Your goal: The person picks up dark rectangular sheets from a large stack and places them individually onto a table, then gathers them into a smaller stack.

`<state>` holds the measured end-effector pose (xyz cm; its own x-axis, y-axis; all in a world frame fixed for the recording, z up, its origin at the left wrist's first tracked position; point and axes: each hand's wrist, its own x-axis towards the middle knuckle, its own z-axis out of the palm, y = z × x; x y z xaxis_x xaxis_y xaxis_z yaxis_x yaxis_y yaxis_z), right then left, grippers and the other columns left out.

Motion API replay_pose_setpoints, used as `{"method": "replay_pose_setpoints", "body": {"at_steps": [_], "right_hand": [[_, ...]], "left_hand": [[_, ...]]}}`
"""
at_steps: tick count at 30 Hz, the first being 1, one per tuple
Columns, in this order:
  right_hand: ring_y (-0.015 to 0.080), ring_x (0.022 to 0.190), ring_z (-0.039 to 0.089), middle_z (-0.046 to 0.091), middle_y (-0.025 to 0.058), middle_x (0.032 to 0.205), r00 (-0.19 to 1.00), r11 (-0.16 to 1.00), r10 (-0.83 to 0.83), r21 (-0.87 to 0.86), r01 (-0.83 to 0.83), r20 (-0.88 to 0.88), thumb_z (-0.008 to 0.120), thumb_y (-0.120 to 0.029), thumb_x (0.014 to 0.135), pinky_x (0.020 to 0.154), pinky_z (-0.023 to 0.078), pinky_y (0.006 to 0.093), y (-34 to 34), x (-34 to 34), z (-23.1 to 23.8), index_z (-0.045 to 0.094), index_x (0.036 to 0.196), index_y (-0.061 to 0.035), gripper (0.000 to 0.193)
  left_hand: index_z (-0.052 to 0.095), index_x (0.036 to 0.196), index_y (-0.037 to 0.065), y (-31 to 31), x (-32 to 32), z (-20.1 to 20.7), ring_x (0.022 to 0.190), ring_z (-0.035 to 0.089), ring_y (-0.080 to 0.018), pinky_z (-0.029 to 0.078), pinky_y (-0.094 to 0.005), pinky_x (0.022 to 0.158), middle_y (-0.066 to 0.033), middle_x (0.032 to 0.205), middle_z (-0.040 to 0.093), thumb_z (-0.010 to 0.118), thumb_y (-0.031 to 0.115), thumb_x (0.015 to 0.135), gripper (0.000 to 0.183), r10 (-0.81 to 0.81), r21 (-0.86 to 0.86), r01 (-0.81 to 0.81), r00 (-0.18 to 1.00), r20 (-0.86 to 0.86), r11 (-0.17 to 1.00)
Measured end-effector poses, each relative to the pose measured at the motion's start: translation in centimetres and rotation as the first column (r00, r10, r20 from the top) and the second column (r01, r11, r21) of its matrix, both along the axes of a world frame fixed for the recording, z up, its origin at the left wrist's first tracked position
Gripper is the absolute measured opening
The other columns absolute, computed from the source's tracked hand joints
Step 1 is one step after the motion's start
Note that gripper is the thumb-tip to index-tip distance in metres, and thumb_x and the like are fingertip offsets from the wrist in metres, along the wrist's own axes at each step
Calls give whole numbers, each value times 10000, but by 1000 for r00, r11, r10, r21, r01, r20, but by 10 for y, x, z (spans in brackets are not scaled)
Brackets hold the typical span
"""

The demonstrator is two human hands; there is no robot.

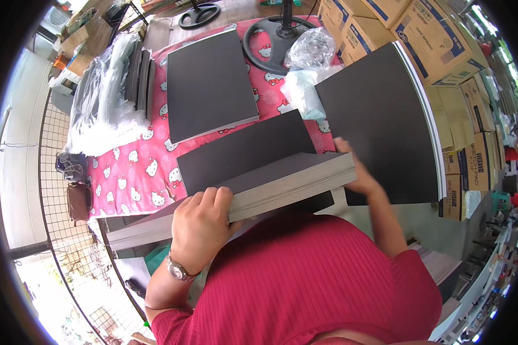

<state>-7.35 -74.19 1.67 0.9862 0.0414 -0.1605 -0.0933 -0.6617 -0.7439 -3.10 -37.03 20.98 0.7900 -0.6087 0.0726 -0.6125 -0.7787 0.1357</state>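
A thick stack of black-faced boards [296,182] with pale grey edges is tilted up in front of me, its cut edge toward my body. Fingers of my left hand [201,221] are curled over the top of this edge, closed on it left of the middle. At the stack's right end, my right hand [362,175] grips the corner; it is a little blurred, and the stack hides part of it. Behind the raised stack lies a flat black board [247,144]. Its near part is covered by the stack.
On the pink patterned tablecloth [124,187] lie another black board stack [210,86] and plastic-wrapped boards [106,98]. A large black stack [380,121] stands at the right. Clear plastic [311,49] is bunched near a round black base [265,43]. Cardboard boxes [437,43] are piled at the far right.
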Motion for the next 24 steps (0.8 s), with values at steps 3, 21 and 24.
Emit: {"method": "replay_pose_setpoints", "body": {"at_steps": [3,21,24], "right_hand": [[349,1411,301,359,186,1497,991,962,97,247,-116,90,829,-168,728,1161,252,425,25,8,-88,328,1466,-20,905],[276,1234,478,504,152,1304,727,844,-373,537,7,576,884,-202,628,1040,381,381,61,160,86,368,1426,-27,967],[220,1206,508,505,131,1345,906,586,-245,797,-146,346,900,-138,602,1009,430,351,108,143,57,340,1436,12,1016]], "left_hand": [[536,839,85,1,-1,0,593,584,-221,470,-340,513,-37,694,543,861,373,633,481,-18,-43,19,999,26,999],[609,1112,-38,125,-39,53,934,648,-226,525,-361,838,-114,1049,666,798,348,740,569,531,-748,-320,846,51,581],[479,1300,-26,158,-55,-35,1151,552,-252,447,-406,994,-133,1278,554,768,456,770,772,558,-930,-255,827,-68,265]]}}
